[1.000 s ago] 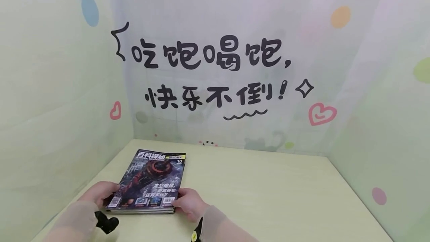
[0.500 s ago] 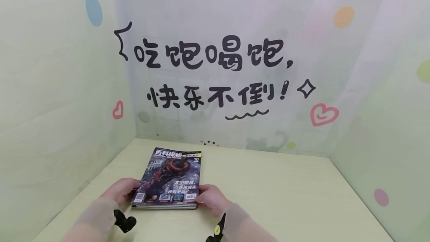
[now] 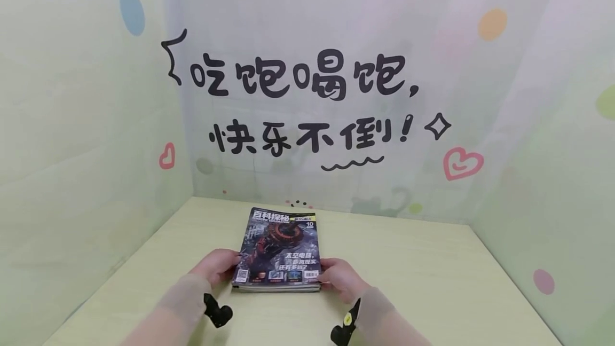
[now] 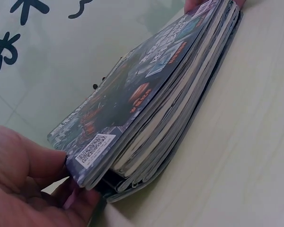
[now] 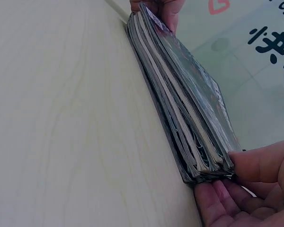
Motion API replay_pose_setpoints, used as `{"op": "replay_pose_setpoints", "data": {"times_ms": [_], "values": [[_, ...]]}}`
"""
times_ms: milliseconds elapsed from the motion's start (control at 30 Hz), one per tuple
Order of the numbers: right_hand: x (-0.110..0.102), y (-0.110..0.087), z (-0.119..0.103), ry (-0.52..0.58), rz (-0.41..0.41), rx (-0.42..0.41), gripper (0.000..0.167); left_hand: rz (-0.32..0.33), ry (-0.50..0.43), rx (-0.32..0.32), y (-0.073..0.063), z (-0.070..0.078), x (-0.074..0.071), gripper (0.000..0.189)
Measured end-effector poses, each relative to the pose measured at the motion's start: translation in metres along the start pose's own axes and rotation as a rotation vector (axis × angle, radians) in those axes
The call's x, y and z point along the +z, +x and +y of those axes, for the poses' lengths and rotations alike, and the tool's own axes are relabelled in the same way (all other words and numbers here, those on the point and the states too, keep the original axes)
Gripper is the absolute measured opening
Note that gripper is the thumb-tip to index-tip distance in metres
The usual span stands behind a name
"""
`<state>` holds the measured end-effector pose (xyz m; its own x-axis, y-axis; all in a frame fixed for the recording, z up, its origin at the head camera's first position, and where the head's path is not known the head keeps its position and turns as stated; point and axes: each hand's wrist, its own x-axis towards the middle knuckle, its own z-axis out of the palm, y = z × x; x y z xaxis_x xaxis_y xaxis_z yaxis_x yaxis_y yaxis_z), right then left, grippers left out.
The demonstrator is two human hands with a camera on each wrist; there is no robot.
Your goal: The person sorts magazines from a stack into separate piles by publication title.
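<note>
A stack of magazines (image 3: 278,247) lies flat between my two hands, its top cover dark blue with a red ring-shaped picture and white Chinese lettering. My left hand (image 3: 216,267) grips the near left side, and in the left wrist view its thumb is at the cover's corner with fingers (image 4: 78,203) lower down. On the opposite side my right hand (image 3: 342,279) holds the stack the same way. The right wrist view shows the layered page edges (image 5: 177,118) of several magazines, with fingers (image 5: 213,203) under the corner. Whether the stack touches the table cannot be told.
A pale wood-grain table (image 3: 423,282) extends around the stack, widest to the right. A printed curtain (image 3: 307,186) with Chinese lettering closes off the back, and similar pale walls stand at the left and right.
Both hands have carried or slid the magazine stack rightward, from the left part of the table toward its middle, and slightly farther back. The grip on both sides looks the same.
</note>
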<state>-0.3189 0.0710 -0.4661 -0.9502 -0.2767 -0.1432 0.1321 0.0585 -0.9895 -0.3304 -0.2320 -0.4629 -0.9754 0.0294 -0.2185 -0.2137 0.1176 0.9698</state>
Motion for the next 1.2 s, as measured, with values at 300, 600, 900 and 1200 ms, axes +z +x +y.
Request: {"op": "replay_pose_setpoints", "data": {"times_ms": [300,600,900,1200], "values": [[-0.041,-0.003,0.002,-0.013,0.022,-0.001,0.059,0.032,0.008,0.012,0.012,0.009,0.044,0.023],[-0.07,-0.006,0.003,-0.002,0.079,0.036,0.059,0.028,0.013,0.014,0.023,0.014,0.075,0.024],[-0.092,-0.008,0.004,0.013,0.144,0.058,0.058,0.032,0.043,0.032,0.033,0.019,0.101,0.022],[-0.108,-0.009,0.002,0.012,0.183,0.063,0.059,0.028,0.071,0.024,0.042,0.024,0.117,0.023]]}}
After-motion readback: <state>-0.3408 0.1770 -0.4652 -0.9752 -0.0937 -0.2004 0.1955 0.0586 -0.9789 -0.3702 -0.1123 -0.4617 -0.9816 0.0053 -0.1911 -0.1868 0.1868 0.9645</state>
